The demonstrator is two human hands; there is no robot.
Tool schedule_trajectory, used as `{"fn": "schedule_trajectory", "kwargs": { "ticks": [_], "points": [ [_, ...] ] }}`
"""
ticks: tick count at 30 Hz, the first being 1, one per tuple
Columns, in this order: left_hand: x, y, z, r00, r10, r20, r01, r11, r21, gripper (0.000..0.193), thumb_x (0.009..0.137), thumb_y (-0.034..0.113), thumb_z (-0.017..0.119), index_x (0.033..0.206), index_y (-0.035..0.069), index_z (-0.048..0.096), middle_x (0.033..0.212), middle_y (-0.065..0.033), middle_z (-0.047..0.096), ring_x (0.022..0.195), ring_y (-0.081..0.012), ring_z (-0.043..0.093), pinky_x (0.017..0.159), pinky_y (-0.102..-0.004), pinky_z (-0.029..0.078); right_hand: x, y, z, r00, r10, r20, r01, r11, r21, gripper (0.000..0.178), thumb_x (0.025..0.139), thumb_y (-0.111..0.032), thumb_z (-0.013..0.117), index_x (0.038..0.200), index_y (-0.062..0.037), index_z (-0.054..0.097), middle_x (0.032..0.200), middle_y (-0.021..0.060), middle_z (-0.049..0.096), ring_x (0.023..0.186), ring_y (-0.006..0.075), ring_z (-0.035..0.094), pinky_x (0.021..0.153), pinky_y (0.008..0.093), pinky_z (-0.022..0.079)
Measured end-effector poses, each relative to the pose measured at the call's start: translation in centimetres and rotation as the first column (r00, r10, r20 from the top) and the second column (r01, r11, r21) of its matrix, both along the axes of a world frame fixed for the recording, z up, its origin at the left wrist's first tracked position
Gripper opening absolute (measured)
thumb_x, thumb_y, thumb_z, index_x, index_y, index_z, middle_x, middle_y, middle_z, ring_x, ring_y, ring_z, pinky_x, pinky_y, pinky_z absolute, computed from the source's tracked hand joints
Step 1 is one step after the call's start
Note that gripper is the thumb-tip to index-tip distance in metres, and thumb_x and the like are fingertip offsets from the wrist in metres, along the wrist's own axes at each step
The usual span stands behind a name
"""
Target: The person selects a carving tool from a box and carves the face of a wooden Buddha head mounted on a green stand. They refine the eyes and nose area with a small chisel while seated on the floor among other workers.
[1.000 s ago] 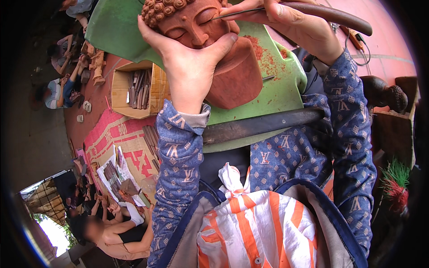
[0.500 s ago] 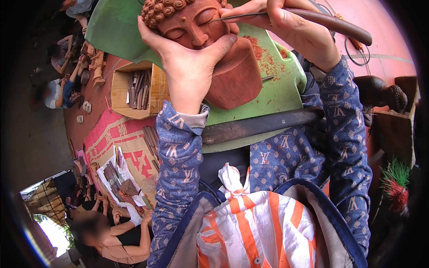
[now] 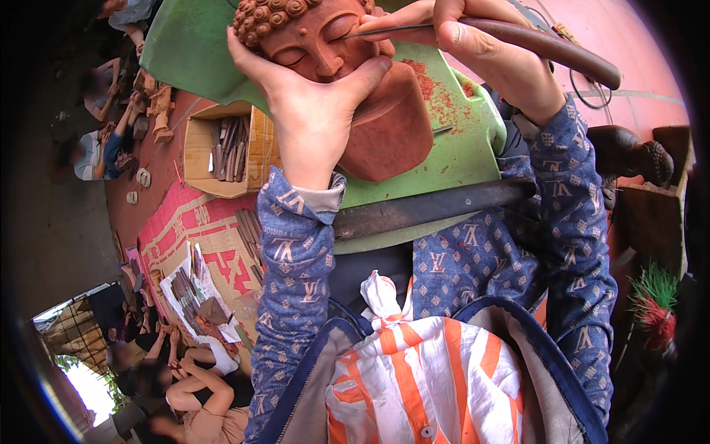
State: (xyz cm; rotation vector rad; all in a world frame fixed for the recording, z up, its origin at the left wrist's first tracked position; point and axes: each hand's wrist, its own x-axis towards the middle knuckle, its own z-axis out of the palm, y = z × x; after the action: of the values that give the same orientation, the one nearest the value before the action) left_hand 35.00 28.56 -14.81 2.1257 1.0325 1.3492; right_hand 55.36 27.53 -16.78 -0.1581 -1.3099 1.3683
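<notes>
A reddish-brown carved wooden Buddha head rests on a green plastic surface at the top middle. My left hand grips its face, thumb across the chin and fingers along the cheek by the curled hair. My right hand is closed around a carving chisel with a thick brown wooden handle. The chisel's thin metal blade reaches left, and its tip is at the closed eye on the right side of the carved face. Reddish shavings lie on the green surface beside the head.
At left stands a cardboard box of wooden-handled tools; more tools lie on paper. A dark carved head is at right above a green-and-red brush. A dark bar crosses before my lap. Other people sit at left.
The chisel and my right hand have shifted very slightly right and down, the tip staying by the eye. My left hand keeps its hold. A person at lower left has leaned lower.
</notes>
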Motion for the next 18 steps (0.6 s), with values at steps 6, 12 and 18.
{"fn": "schedule_trajectory", "kwargs": {
  "ticks": [6, 12, 18],
  "points": [
    [0.0, -0.2, 0.2, 0.998, -0.027, 0.056, 0.031, 0.997, -0.071, 0.107, 0.066, 0.007, 0.084, 0.138, -0.006, 0.007, 0.128, -0.0202, 0.041, 0.117, -0.0247, 0.05, 0.098, -0.0332, 0.045, 0.0, -0.6, 0.5, 0.999, -0.034, 0.011, 0.035, 0.996, -0.086, 0.022, 0.092, -0.02, 0.062, 0.087, -0.0025, 0.05, 0.122, 0.0283, 0.056, 0.121, 0.038, 0.053, 0.103, 0.0505, 0.042],
    [0.2, -0.3, 0.1, 0.998, -0.006, 0.064, 0.01, 0.998, -0.057, 0.109, 0.066, 0.005, 0.084, 0.14, -0.006, 0.005, 0.131, -0.0204, 0.039, 0.121, -0.0256, 0.045, 0.103, -0.0348, 0.04, -0.1, -1.4, 1.1, 0.986, -0.123, 0.114, 0.119, 0.992, 0.041, 0.023, 0.092, -0.021, 0.061, 0.086, -0.0013, 0.051, 0.121, 0.0282, 0.058, 0.118, 0.0353, 0.055, 0.101, 0.047, 0.043],
    [0.3, -0.4, 0.1, 0.998, -0.007, 0.063, 0.01, 0.999, -0.04, 0.11, 0.066, 0.005, 0.084, 0.141, -0.005, 0.004, 0.132, -0.0206, 0.039, 0.122, -0.0258, 0.044, 0.104, -0.0349, 0.038, -0.3, -1.5, 0.8, 0.986, -0.13, 0.099, 0.125, 0.99, 0.062, 0.023, 0.092, -0.021, 0.06, 0.085, -0.0017, 0.05, 0.12, 0.0289, 0.058, 0.117, 0.0357, 0.055, 0.102, 0.0478, 0.041]
  ]
}}
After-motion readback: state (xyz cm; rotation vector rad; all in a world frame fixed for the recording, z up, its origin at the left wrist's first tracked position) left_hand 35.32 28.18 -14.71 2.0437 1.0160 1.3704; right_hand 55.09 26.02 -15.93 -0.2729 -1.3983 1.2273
